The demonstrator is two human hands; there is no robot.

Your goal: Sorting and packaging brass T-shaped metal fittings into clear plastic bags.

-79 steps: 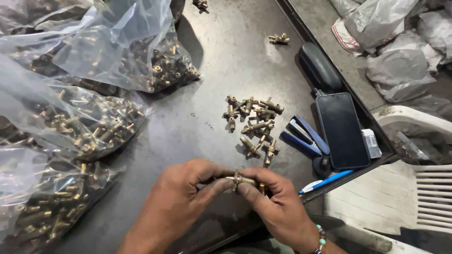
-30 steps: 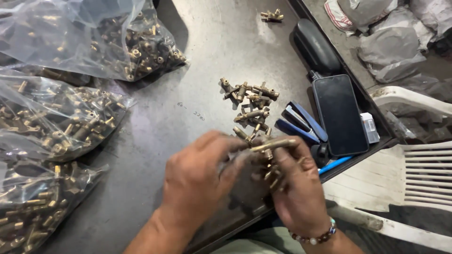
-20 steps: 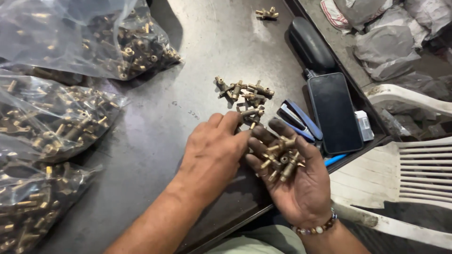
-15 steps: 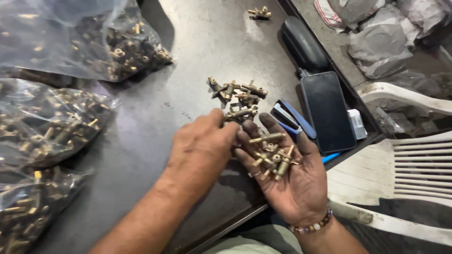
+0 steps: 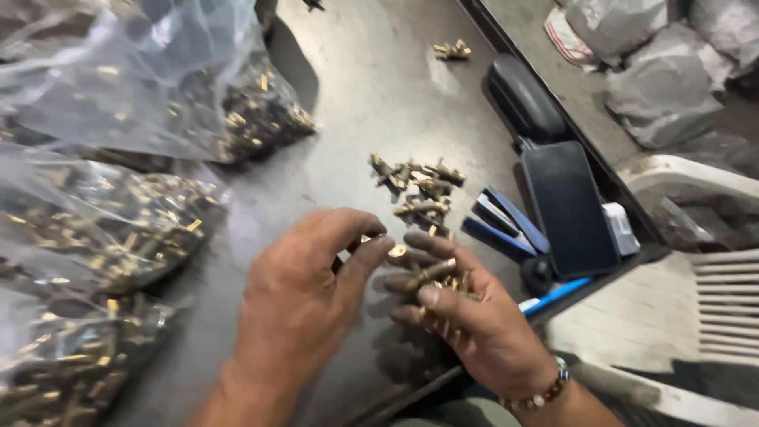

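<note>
My right hand [image 5: 466, 316] is palm up at the table's near edge, cupped around several small brass fittings [image 5: 431, 277]. My left hand [image 5: 304, 289] hovers beside it, and its fingertips pinch one brass piece [image 5: 398, 253] at the right hand's fingers. A small heap of loose brass fittings [image 5: 419, 194] lies on the dark metal table [image 5: 371, 95] just beyond both hands.
Clear plastic bags full of brass parts [image 5: 118, 229] crowd the left side. To the right lie a blue stapler [image 5: 502, 225], a black phone [image 5: 569, 205], a dark case [image 5: 522, 99] and a blue pen [image 5: 553, 294]. A white plastic chair [image 5: 704, 277] stands beyond the edge.
Both hands first held one fitting together. The right hand then turned palm up with several fittings, and the left hand has closed in, picking at them.
</note>
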